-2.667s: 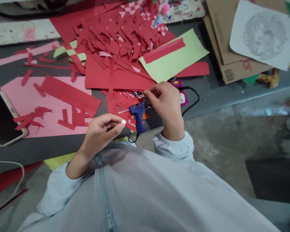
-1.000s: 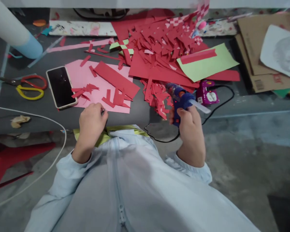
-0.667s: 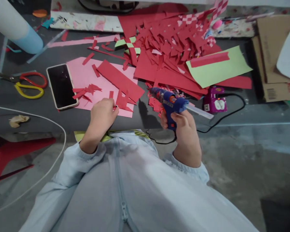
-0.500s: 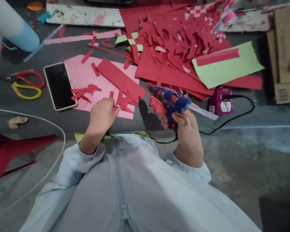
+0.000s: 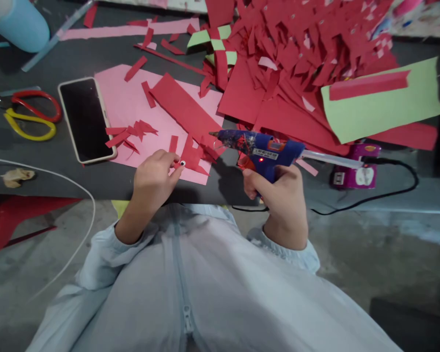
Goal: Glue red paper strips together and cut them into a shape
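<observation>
My right hand (image 5: 278,200) is wrapped round the handle of a blue hot glue gun (image 5: 264,149), its nozzle pointing left and a clear glue stick (image 5: 332,159) out of its back. A red light glows on its side. My left hand (image 5: 154,177) pinches the left end of a small red paper cutout (image 5: 191,155) that bears a googly eye (image 5: 183,163). The cutout lies over a pink paper sheet (image 5: 128,93). Small folded red paper pieces (image 5: 132,133) and a broad red strip (image 5: 185,105) rest on the same sheet.
Left of the sheet are a phone (image 5: 84,120) and scissors (image 5: 33,115). A heap of red paper pieces (image 5: 289,54) spreads at the back. A green sheet (image 5: 381,107) lies to the right, near a purple box (image 5: 355,175) and a black cord (image 5: 399,166).
The view has shifted closer to the table. The glue gun has turned more level, its nozzle now nearer the red cutout. My left hand keeps its pinch.
</observation>
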`<state>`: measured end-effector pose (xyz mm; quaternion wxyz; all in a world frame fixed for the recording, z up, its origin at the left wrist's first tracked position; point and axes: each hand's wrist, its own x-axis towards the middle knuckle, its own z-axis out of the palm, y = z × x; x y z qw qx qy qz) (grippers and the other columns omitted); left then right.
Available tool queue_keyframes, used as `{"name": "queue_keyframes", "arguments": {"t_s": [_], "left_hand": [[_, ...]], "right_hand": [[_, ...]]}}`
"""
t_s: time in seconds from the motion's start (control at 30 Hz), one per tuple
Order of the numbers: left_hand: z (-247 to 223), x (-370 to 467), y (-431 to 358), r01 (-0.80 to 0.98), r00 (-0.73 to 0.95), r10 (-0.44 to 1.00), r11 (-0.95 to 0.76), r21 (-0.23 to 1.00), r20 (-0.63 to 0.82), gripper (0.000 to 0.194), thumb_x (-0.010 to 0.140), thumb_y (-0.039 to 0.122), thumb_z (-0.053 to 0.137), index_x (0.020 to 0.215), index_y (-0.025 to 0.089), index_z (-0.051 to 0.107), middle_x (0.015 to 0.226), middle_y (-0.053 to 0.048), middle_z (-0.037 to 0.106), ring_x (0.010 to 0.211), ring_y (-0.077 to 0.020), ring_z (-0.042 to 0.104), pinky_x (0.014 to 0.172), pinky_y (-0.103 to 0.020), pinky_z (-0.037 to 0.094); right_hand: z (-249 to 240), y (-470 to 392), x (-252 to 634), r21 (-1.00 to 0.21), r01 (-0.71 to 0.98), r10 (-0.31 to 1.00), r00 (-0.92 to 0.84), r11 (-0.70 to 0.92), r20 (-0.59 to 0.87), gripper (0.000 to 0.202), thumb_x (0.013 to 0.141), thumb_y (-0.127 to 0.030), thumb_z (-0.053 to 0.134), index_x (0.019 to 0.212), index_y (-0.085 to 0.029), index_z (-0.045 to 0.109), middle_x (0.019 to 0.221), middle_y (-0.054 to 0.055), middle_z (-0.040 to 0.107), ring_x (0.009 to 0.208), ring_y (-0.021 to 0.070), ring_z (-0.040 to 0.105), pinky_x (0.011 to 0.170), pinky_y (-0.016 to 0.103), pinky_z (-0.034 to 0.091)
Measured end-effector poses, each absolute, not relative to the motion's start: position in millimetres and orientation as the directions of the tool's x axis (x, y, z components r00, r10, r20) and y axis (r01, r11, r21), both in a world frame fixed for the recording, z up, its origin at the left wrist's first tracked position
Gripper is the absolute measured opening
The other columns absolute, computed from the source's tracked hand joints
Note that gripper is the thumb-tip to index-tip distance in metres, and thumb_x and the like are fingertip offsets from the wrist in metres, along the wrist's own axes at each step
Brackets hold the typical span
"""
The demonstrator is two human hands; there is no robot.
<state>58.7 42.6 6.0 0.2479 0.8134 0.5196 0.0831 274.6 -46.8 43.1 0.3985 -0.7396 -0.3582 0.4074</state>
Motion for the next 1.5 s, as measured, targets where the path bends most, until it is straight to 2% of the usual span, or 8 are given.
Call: {"name": "queue_keyframes", "arguments": {"t_s": [0.13,0.37,0.63,0.93,1.27,1.5], "left_hand": [[-2,60,41,0.804,0.470,0.881,-0.403,0.437,-0.051,0.016,0.092,0.029,0.061,0.100,0.023,0.074,0.092,-0.002,0.069,0.082,-0.0161,0.064,0.069,-0.027,0.046],[-11,57,41,0.759,0.561,0.817,-0.571,0.312,0.131,0.023,0.096,0.030,0.055,0.092,0.021,0.075,0.083,-0.002,0.068,0.078,-0.0160,0.063,0.067,-0.028,0.045],[-12,54,45,0.711,0.542,0.838,-0.493,0.502,0.056,0.018,0.094,0.028,0.059,0.099,0.020,0.074,0.090,-0.003,0.067,0.082,-0.0150,0.063,0.072,-0.027,0.048],[-5,47,40,0.744,0.445,0.892,-0.414,0.524,0.074,0.008,0.086,0.022,0.066,0.090,0.021,0.073,0.089,0.000,0.070,0.076,-0.0124,0.064,0.066,-0.024,0.047],[-3,37,32,0.722,0.476,0.877,-0.429,0.542,0.061,0.014,0.092,0.027,0.058,0.089,0.022,0.071,0.090,-0.003,0.071,0.080,-0.0144,0.065,0.070,-0.027,0.050],[-3,33,32,0.713,0.475,0.877,-0.427,0.556,0.064,0.015,0.092,0.026,0.057,0.088,0.019,0.070,0.090,-0.004,0.070,0.080,-0.0150,0.065,0.069,-0.027,0.048]], "right_hand": [[44,-43,271,-0.875,0.189,0.844,0.414,-0.446,-0.341,0.007,0.076,-0.019,0.061,0.073,-0.020,0.067,0.042,-0.006,0.049,0.035,0.0097,0.044,0.039,0.025,0.038],[41,-39,270,-0.876,0.196,0.869,0.335,-0.441,-0.363,0.008,0.075,-0.021,0.060,0.077,-0.019,0.068,0.045,-0.005,0.053,0.036,0.0108,0.048,0.039,0.026,0.041],[32,-47,274,-0.831,0.311,0.881,0.265,-0.462,-0.391,0.006,0.079,-0.026,0.060,0.078,-0.021,0.062,0.050,-0.003,0.058,0.040,0.0144,0.055,0.044,0.029,0.046],[33,-56,265,-0.755,0.478,0.882,0.101,-0.449,-0.460,0.025,0.086,-0.034,0.055,0.064,-0.021,0.053,0.049,0.000,0.058,0.048,0.0151,0.056,0.053,0.028,0.045],[34,-51,253,-0.723,0.510,0.857,0.057,-0.467,-0.513,0.027,0.087,-0.034,0.053,0.063,-0.021,0.051,0.051,0.001,0.060,0.048,0.0156,0.057,0.053,0.028,0.043],[36,-46,254,-0.694,0.566,0.860,0.052,-0.444,-0.508,0.028,0.085,-0.036,0.051,0.061,-0.024,0.046,0.046,0.001,0.056,0.047,0.0158,0.054,0.051,0.028,0.042]]}}
